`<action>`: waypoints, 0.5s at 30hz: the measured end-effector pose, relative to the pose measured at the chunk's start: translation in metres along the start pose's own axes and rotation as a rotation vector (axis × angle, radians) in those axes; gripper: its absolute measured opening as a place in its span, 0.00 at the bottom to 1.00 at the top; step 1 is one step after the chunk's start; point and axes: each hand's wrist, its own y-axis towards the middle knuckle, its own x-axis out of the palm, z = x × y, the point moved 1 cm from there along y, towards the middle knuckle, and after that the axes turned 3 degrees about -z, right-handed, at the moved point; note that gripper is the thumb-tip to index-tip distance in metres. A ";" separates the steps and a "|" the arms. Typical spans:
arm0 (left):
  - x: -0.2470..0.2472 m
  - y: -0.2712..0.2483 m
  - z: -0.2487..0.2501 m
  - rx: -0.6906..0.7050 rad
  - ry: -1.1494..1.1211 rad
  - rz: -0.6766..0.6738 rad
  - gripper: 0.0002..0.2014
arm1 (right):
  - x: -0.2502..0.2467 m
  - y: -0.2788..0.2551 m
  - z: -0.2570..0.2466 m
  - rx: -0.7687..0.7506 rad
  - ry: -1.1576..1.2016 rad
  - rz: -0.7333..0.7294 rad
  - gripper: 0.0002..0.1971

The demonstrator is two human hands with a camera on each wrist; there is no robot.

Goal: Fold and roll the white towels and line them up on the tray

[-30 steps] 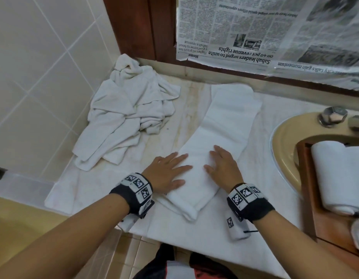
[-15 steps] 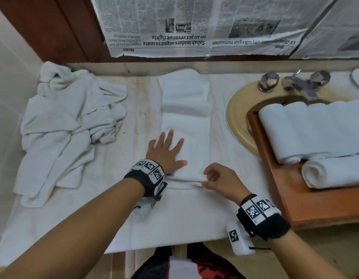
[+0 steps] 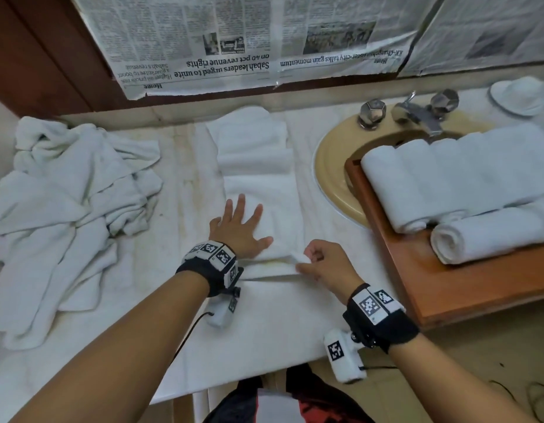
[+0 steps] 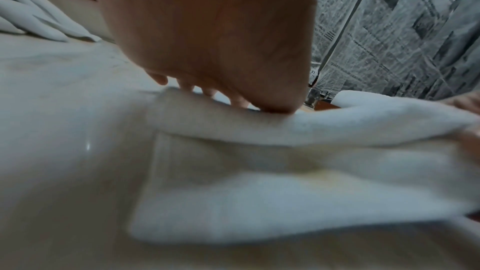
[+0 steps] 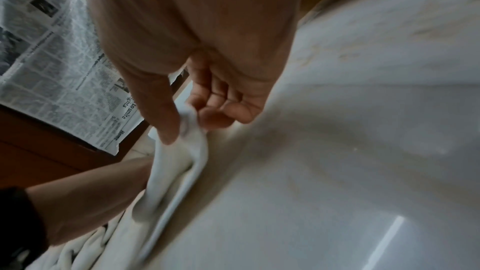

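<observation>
A long folded white towel [image 3: 258,166] lies on the marble counter, running away from me. My left hand [image 3: 238,225] rests flat on its near part, fingers spread. My right hand [image 3: 322,264] pinches the towel's near right corner [image 5: 191,128] between thumb and fingers and lifts it slightly off the counter. The lifted edge [image 4: 324,128] shows in the left wrist view under my left palm [image 4: 213,38]. A wooden tray [image 3: 447,285] at right holds several rolled white towels [image 3: 441,172], one roll [image 3: 490,233] lying across the front.
A heap of crumpled white towels [image 3: 72,209] lies at the counter's left. The tray sits over a beige sink [image 3: 331,166] with metal taps [image 3: 417,112]. Newspaper [image 3: 234,41] covers the wall behind. A small white dish [image 3: 521,93] stands at far right.
The view swung right, bringing the tray into sight. My right hand left the flat towel, curled onto its near right corner and raised it. My left hand stayed pressing.
</observation>
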 end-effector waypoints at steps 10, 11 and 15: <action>-0.006 0.001 -0.003 0.011 -0.022 -0.004 0.38 | 0.010 -0.010 0.000 -0.125 -0.822 -0.008 0.16; -0.007 0.001 -0.003 0.013 -0.032 0.006 0.37 | 0.010 -0.010 -0.004 -0.142 -0.876 0.006 0.13; -0.010 -0.002 -0.008 0.035 -0.117 0.025 0.31 | 0.022 -0.003 -0.015 -0.235 -0.897 -0.063 0.12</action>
